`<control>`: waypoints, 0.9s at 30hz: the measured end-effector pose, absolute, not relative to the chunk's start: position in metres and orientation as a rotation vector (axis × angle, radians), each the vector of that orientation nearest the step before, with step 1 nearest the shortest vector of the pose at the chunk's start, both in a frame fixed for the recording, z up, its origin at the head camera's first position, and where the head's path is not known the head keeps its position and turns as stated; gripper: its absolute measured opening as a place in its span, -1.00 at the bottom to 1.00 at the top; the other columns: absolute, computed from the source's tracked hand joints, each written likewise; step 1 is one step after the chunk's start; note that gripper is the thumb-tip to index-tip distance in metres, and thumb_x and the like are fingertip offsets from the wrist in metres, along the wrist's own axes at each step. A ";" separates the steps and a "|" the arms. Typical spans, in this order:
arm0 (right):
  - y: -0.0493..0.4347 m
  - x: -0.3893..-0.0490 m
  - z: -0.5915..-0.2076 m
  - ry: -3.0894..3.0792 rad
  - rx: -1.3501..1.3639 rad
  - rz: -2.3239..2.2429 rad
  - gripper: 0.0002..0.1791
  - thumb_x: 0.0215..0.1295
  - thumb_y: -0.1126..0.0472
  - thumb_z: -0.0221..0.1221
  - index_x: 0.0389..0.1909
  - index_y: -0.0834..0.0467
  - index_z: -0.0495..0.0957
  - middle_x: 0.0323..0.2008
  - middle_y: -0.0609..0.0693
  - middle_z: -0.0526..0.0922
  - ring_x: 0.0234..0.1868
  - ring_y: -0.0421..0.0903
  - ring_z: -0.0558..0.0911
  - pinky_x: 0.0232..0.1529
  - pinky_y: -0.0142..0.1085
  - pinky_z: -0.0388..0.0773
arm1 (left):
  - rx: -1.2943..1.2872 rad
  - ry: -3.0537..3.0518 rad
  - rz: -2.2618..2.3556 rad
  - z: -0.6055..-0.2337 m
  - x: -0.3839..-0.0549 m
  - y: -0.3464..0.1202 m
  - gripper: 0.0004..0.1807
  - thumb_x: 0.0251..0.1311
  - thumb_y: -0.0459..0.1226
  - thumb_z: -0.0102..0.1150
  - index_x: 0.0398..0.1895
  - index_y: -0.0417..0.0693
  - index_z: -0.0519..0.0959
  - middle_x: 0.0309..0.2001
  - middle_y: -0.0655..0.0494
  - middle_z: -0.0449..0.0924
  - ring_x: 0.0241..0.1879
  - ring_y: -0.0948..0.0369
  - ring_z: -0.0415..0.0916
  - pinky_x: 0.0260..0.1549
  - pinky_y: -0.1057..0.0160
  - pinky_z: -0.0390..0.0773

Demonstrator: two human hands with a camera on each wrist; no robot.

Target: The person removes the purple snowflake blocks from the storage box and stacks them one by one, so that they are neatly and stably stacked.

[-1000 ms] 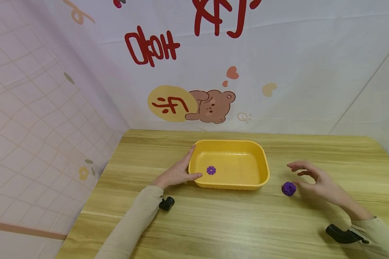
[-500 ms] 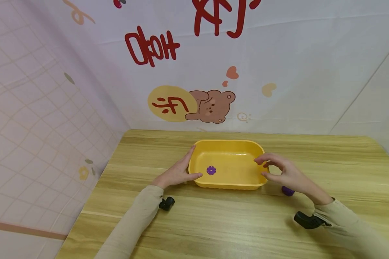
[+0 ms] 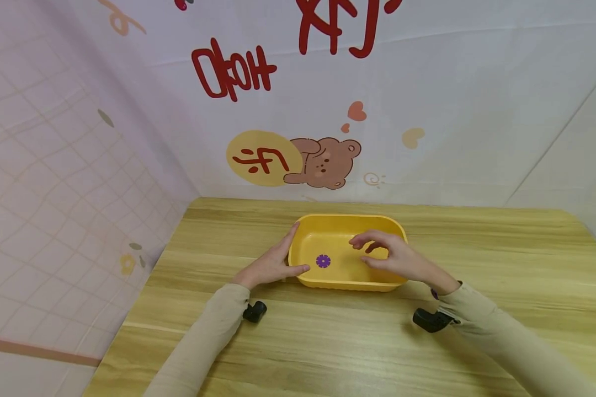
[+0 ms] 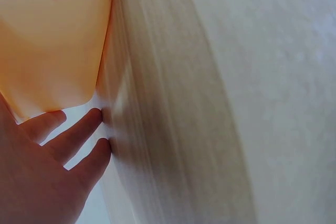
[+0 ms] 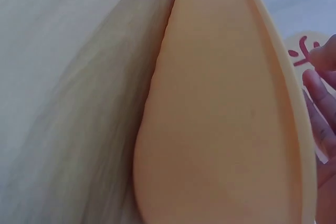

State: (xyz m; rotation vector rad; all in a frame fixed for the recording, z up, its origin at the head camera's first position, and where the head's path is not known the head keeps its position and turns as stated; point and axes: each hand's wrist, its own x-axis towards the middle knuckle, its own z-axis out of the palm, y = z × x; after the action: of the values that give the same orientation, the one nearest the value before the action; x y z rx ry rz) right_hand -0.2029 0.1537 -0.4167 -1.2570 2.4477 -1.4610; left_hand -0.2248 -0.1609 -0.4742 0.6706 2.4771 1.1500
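Observation:
A yellow plastic tub [image 3: 350, 285] stands on the table, with a small purple snowflake disc [image 3: 323, 261] lying flat inside, left of its middle. My left hand [image 3: 273, 266] rests against the tub's left end, thumb at the front rim and fingers spread along the end wall. In the left wrist view, its fingers [image 4: 79, 135] touch the outside of that wall. Over the right half of the tub hovers my right hand [image 3: 389, 255], fingers loosely bent, thumb apart, nothing between them. A purple openwork ball [image 3: 434, 294] shows only as a sliver beside my right wrist.
The wood-grain table [image 3: 328, 342] meets a white printed wall cloth [image 3: 452, 71] along its back edge. Black wrist cameras are strapped under the left cuff [image 3: 255, 312] and right cuff [image 3: 431, 320].
My right hand has moved left from beside the purple ball, across the tub's right rim, to above its inside. The left hand, tub and disc have stayed put.

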 end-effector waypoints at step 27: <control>0.101 -0.240 -0.470 2.266 -0.934 -1.433 -0.69 0.22 0.46 0.22 0.00 0.39 0.55 -0.08 0.22 0.64 -0.08 0.10 0.59 -0.02 -0.09 0.58 | 0.662 2.471 1.156 -0.475 -0.226 -0.162 0.19 0.13 0.09 0.30 0.53 0.30 -0.43 0.53 0.15 -0.27 0.43 0.16 -0.06 0.35 0.13 0.07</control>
State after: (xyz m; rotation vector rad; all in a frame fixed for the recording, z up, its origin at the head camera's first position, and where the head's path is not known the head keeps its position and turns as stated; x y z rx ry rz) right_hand -0.2402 0.1013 -0.4696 -0.9339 2.2659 -1.4327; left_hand -0.2260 -0.1617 -0.4746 0.6623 2.4711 1.1559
